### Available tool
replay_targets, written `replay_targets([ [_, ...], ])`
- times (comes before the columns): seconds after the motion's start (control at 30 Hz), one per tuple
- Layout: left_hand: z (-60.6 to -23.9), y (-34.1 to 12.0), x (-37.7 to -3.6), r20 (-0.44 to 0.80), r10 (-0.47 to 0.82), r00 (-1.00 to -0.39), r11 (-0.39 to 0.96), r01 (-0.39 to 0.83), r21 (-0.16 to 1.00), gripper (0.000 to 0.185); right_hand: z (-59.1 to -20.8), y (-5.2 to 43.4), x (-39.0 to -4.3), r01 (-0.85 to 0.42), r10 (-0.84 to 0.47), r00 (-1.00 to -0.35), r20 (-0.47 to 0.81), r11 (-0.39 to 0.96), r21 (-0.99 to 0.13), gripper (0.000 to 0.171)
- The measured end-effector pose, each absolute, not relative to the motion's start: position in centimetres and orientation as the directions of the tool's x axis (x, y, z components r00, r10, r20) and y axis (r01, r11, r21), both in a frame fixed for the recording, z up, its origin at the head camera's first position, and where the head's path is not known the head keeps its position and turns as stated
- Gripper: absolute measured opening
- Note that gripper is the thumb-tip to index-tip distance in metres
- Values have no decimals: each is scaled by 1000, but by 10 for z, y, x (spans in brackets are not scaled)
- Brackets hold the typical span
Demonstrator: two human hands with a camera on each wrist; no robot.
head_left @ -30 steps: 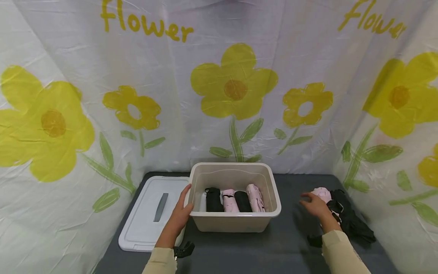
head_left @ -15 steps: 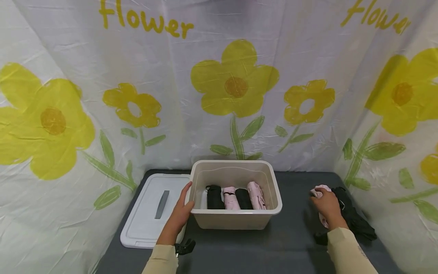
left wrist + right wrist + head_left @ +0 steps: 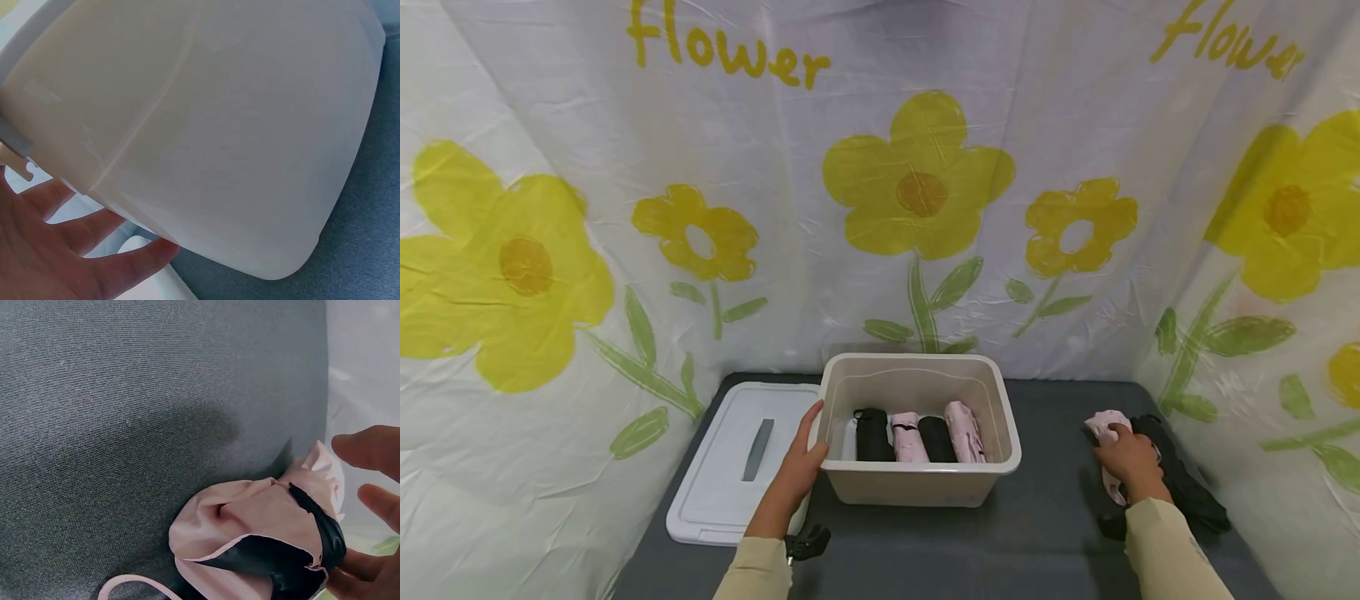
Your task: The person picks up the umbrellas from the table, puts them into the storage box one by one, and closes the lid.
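Observation:
My left hand (image 3: 799, 471) rests flat against the left wall of a beige plastic bin (image 3: 917, 468), fingers straight; the left wrist view shows those fingers (image 3: 69, 250) along the bin's wall (image 3: 219, 125). Inside the bin lie several folded umbrellas side by side, black (image 3: 871, 435) and pink (image 3: 964, 432). To the right, on the dark grey tabletop, my right hand (image 3: 1126, 458) curls over a loosely folded pink umbrella (image 3: 1103, 423). In the right wrist view its pink and black fabric (image 3: 250, 519) sits between my fingers (image 3: 369, 450). A black umbrella (image 3: 1183, 487) lies just beyond it.
The bin's white lid (image 3: 730, 492) with a grey handle lies flat left of the bin. Flower-printed white cloth walls (image 3: 917, 192) close in the back and both sides of the grey table (image 3: 1045, 417). Bare tabletop shows between the bin and the right umbrellas.
My right hand has moved right onto the pink umbrella and curled over it. The left hand stays on the bin's side.

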State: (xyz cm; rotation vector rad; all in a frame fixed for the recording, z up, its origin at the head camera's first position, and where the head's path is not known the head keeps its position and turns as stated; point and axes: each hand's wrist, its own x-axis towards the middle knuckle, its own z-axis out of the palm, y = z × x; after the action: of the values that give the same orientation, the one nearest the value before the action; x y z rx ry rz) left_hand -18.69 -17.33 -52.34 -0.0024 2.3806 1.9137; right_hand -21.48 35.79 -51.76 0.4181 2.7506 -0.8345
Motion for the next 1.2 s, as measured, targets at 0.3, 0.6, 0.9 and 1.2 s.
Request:
replay_targets([
  [0.3, -531, -174, -187, -32, 49, -998, 216, -21, 976, 74, -525, 364, -216, 343, 193, -919, -343, 820, -457, 75],
  [0.6, -531, -174, -189, -38, 41, -998, 233, -27, 972, 73, -534, 363, -220, 296, 156, -919, -361, 878, -375, 62],
  [0.9, -525, -173, -186, -38, 42, -998, 201, -29, 979, 73, -544, 364, -225, 253, 146, -938, -315, 910, -330, 55],
  [1.2, -526, -174, -185, -35, 44, -998, 203, -26, 979, 74, -550, 353, -209, 164, 132, -984, -122, 932, -322, 40],
])
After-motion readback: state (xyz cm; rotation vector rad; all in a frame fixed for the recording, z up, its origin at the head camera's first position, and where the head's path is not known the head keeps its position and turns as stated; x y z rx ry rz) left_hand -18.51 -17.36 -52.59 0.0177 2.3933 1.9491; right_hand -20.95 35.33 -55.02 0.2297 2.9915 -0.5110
